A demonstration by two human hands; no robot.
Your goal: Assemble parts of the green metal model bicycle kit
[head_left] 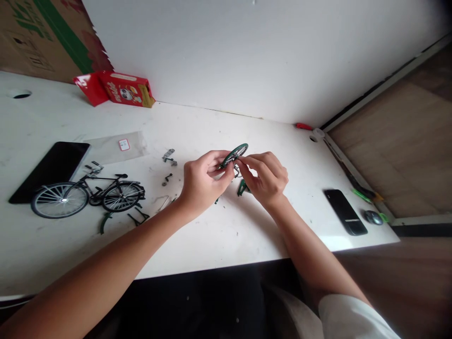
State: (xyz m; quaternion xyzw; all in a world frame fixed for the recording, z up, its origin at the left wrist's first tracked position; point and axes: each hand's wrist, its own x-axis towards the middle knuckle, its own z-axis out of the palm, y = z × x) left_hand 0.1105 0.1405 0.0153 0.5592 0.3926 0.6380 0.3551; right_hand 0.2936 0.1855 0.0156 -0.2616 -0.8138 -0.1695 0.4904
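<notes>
A small green-rimmed model bicycle wheel (237, 152) with thin spokes is held tilted above the white table. My left hand (205, 179) is closed on its lower left edge between thumb and fingers. The fingertips of my right hand (264, 175) are pinched at the hub side of the wheel; whatever small piece they grip there is too hidden to name. Just under the right fingers lies a green part (242, 187), partly covered. To the left, an assembled black model bicycle (102, 192) lies on its side, with loose green pieces (138, 217) below it.
Small grey parts (169, 155) lie left of my hands. A clear plastic bag (136, 146) and a dark tablet (47, 169) are further left. A red box (129, 89) stands by the wall. At right are a black phone (346, 212) and a round dark object (373, 217).
</notes>
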